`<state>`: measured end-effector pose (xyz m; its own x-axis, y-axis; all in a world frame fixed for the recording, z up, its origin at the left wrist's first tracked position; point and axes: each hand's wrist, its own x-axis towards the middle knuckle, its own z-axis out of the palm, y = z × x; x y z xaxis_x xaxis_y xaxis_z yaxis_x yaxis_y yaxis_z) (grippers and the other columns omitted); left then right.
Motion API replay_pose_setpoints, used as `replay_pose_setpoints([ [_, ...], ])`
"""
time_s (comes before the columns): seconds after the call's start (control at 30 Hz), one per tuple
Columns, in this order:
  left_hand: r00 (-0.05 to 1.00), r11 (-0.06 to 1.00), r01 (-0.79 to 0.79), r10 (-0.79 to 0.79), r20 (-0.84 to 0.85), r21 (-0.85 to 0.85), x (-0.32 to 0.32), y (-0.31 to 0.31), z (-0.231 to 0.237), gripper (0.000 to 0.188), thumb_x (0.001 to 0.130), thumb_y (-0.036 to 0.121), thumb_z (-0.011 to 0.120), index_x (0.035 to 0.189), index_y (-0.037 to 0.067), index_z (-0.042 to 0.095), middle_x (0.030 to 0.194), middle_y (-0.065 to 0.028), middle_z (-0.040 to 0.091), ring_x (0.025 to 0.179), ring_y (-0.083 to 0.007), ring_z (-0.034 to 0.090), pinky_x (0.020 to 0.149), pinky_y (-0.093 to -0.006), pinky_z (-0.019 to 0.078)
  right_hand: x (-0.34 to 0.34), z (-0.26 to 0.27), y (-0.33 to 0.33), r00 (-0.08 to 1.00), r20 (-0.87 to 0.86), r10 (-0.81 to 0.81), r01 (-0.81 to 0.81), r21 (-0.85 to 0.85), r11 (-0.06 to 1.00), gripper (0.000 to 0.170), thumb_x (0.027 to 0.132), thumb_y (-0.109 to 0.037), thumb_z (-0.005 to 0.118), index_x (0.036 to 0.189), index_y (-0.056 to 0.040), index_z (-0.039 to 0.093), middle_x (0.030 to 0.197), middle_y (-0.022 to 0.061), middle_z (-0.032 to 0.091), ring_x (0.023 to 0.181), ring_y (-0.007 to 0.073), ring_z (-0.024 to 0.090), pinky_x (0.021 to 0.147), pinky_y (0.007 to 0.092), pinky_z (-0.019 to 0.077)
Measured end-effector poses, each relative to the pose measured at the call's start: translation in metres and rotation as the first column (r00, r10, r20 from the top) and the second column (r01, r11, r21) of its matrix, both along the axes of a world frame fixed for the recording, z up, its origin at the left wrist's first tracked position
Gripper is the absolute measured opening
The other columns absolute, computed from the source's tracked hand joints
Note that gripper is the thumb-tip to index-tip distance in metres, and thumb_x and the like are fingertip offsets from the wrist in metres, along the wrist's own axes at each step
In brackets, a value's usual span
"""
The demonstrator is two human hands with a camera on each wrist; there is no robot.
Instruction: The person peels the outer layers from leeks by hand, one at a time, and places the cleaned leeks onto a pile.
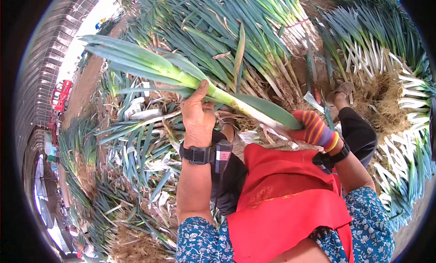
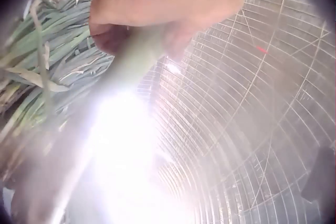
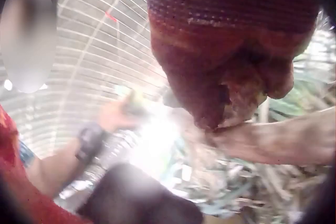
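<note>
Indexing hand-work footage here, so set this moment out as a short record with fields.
Held item: one leek, green leaves toward the left of the head view, pale end toward the right
Left hand: bare, gripping the leek where leaves meet stalk
Right hand: in a striped glove, gripping near the pale end; stalk or leaf, hard to tell
Clothing: red apron, blue floral sleeves
Surroundings: more leeks, some with roots showing
Left wrist view: partly washed out by glare

A farm shed or polytunnel: a ribbed, arched roof (image 2: 247,108) curves overhead, and leeks (image 1: 218,36) lie in heaps and tied bundles on bare earth (image 1: 92,74).
</note>
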<state>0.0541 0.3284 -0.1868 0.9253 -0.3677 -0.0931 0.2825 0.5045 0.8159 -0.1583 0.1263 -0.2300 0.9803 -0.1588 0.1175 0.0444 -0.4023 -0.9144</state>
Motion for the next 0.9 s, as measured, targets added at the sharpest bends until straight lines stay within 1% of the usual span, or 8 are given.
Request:
replay_pose_setpoints([
  [0.1, 0.996, 0.997, -0.08, 0.079, 0.051, 0.024, 0.003, 0.01, 0.001, 0.03, 0.077, 0.005, 0.069, 0.105, 0.005, 0.057, 0.094, -0.0061, 0.061, 0.088, -0.0205, 0.059, 0.081, -0.0371, 0.0465, -0.039, -0.097, -0.042, 0.97, -0.225, -0.095, -0.085, -0.677, 0.731, 0.023, 0.079, -0.02, 0.063, 0.096, -0.0051, 0.064, 0.078, 0.0153, 0.064, 0.071, 0.0229, 0.064, 0.063, 0.0357, 0.0487],
  [0.17, 0.987, 0.992, -0.1, 0.088, 0.137, 0.082, 0.005, 0.024, 0.007, 0.028, 0.077, 0.004, 0.07, 0.102, 0.004, 0.059, 0.093, -0.0067, 0.062, 0.088, -0.0193, 0.059, 0.076, -0.0347, 0.0481, -0.063, -0.115, -0.057, 0.772, -0.608, -0.184, -0.403, -0.693, 0.598, 0.026, 0.072, -0.021, 0.062, 0.095, -0.0098, 0.063, 0.082, 0.0097, 0.065, 0.086, 0.0292, 0.064, 0.073, 0.0406, 0.0494],
  [0.2, 0.983, 0.991, -0.111, 0.098, 0.152, 0.079, 0.004, 0.026, 0.013, 0.028, 0.077, 0.004, 0.07, 0.102, 0.004, 0.059, 0.093, -0.0067, 0.062, 0.088, -0.0193, 0.059, 0.076, -0.0347, 0.0481, -0.079, -0.112, -0.051, 0.924, -0.244, -0.295, -0.106, -0.903, 0.416, 0.025, 0.081, -0.021, 0.055, 0.1, -0.0067, 0.064, 0.093, 0.014, 0.065, 0.09, 0.0278, 0.063, 0.079, 0.0391, 0.0471],
  [0.27, 0.976, 0.994, -0.062, 0.04, 0.215, 0.095, -0.001, 0.027, 0.022, 0.028, 0.077, 0.003, 0.069, 0.103, 0.005, 0.058, 0.093, -0.006, 0.062, 0.087, -0.019, 0.06, 0.073, -0.0334, 0.049, -0.061, -0.051, -0.052, 0.669, -0.731, -0.134, -0.168, -0.325, 0.931, 0.034, 0.081, -0.022, 0.056, 0.11, -0.0073, 0.059, 0.11, 0.0157, 0.06, 0.105, 0.0293, 0.056, 0.091, 0.0369, 0.0405],
  [0.33, 0.978, 0.993, -0.014, -0.01, 0.206, 0.114, -0.004, 0.023, 0.021, 0.028, 0.077, 0.001, 0.068, 0.103, 0.005, 0.058, 0.095, -0.0057, 0.062, 0.088, -0.0189, 0.059, 0.074, -0.0344, 0.0498, -0.049, -0.119, -0.06, 0.95, -0.172, -0.261, 0.058, -0.725, 0.686, 0.06, 0.071, -0.026, 0.068, 0.124, -0.0053, 0.049, 0.106, 0.0155, 0.059, 0.1, 0.0338, 0.056, 0.088, 0.0426, 0.0428],
  [0.4, 0.975, 0.995, 0.076, -0.087, 0.204, 0.065, -0.014, 0.012, 0.019, 0.029, 0.078, 0.0, 0.067, 0.104, 0.005, 0.058, 0.097, -0.0059, 0.062, 0.089, -0.0191, 0.06, 0.075, -0.0349, 0.0506, -0.007, -0.041, -0.033, 0.984, 0.165, -0.065, 0.153, -0.609, 0.778, 0.074, 0.066, -0.03, 0.075, 0.128, -0.005, 0.044, 0.11, 0.0166, 0.057, 0.103, 0.0332, 0.053, 0.09, 0.0408, 0.0405],
  [0.57, 0.953, 0.982, 0.187, -0.191, 0.234, 0.04, -0.045, -0.015, 0.02, 0.032, 0.077, 0.001, 0.068, 0.105, 0.005, 0.056, 0.097, -0.0063, 0.061, 0.086, -0.0186, 0.06, 0.072, -0.0343, 0.0513, 0.022, -0.049, -0.006, 0.966, -0.204, 0.156, -0.159, -0.001, 0.987, 0.054, 0.069, -0.033, 0.073, 0.11, -0.0027, 0.057, 0.074, 0.0141, 0.064, 0.069, 0.0313, 0.062, 0.063, 0.036, 0.0486],
  [0.9, 0.999, 0.972, 0.033, -0.023, -0.048, 0.231, -0.091, -0.072, -0.011, 0.012, 0.072, -0.002, 0.065, 0.084, 0.0, 0.062, 0.071, -0.0034, 0.06, 0.051, -0.0098, 0.051, 0.045, -0.0243, 0.0408, 0.02, -0.065, 0.024, 0.879, 0.16, -0.449, 0.471, -0.432, 0.769, 0.035, 0.072, -0.027, 0.069, 0.099, -0.006, 0.059, 0.069, 0.0173, 0.062, 0.063, 0.0335, 0.062, 0.054, 0.04, 0.0484],
])
